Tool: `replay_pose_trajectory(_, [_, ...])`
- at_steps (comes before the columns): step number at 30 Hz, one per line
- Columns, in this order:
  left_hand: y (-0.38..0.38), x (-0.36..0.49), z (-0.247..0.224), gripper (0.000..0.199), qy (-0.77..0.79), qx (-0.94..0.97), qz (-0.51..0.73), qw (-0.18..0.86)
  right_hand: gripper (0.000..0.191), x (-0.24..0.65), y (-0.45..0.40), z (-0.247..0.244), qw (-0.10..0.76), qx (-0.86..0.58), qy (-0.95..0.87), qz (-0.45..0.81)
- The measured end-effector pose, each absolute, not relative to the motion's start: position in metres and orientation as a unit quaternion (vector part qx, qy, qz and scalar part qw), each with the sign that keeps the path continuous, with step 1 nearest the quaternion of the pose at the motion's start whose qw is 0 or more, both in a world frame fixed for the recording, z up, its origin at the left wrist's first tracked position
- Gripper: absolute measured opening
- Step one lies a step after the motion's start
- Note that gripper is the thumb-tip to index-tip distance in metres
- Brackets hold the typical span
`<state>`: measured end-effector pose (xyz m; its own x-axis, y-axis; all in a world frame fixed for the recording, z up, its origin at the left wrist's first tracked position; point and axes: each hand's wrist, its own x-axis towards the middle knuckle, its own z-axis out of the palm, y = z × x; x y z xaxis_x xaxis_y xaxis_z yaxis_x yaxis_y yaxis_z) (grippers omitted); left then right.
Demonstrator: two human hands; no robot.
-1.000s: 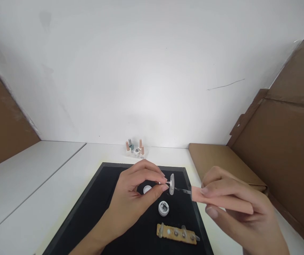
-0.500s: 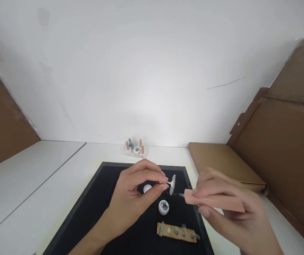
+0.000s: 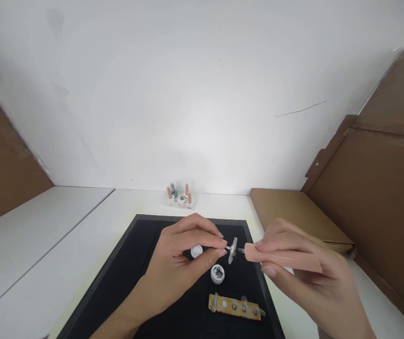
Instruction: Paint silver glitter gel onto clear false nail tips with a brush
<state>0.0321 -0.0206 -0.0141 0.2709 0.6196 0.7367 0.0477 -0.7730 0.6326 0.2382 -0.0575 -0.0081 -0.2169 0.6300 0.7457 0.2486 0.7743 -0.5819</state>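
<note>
Left grip [image 3: 182, 252] pinches a clear tip [image 3: 233, 249], right grip [image 3: 304, 268] a brush [image 3: 283, 259], near the jar [image 3: 218, 281].

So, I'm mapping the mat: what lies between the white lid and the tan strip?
The open white jar stands on the black mat between the lid and strip in the head view; the left hand partly covers that stretch.

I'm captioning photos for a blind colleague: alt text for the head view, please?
A person's left grip holds a clear piece by its stem; the right grip points a pink-handled brush towards it. On the black mat sits an open jar.
</note>
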Motion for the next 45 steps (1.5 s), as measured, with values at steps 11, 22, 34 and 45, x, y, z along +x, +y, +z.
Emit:
replay_pose_trajectory(11, [-0.012,0.027,-0.018,0.02,0.254,0.759,0.537,0.268,0.014,0.234,-0.056,-0.015,0.619,-0.323,-0.696,0.169])
replay_pose_trajectory(22, [0.003,0.027,-0.025,0.022,0.26,0.755,0.502,0.332,0.01,0.237,-0.048,-0.009,0.554,-0.279,-0.759,0.197])
replay_pose_trajectory(34, [-0.002,0.033,-0.022,0.031,0.242,0.77,0.496,0.32,0.015,0.236,-0.05,-0.009,0.522,-0.303,-0.775,0.185])
replay_pose_trajectory(45, [-0.004,0.032,-0.022,0.032,0.234,0.779,0.5,0.297,0.019,0.237,-0.051,-0.008,0.51,-0.303,-0.792,0.142])
